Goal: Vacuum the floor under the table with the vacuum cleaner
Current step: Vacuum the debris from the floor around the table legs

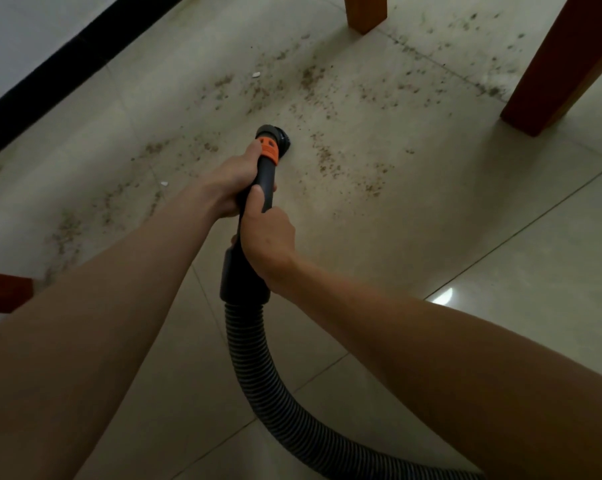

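Your left hand [235,174] grips the black wand [263,181] just behind its orange collar [270,152], fingers wrapped round the tube. Your right hand [266,233] grasps the same wand lower in the frame, thumb laid along the top, just above the wide cuff where the ribbed hose [258,368] joins. Both hands are closed firmly; neither is free.

The nozzle [275,133] sits at centre frame, at or very near the tiled floor [431,220]; contact cannot be confirmed. Scattered brown debris [327,157] lies to its right, above it and toward the left edge.

Handling judgement: the wand looks rigid, smooth plastic and light; your two-handed hold is sound for steering. The hose is flexible and will drag, curving away to the lower right.

Table legs [556,64] stand at upper right and top centre, with another reddish wooden piece at the left edge. A black skirting strip [67,71] crosses the upper left.
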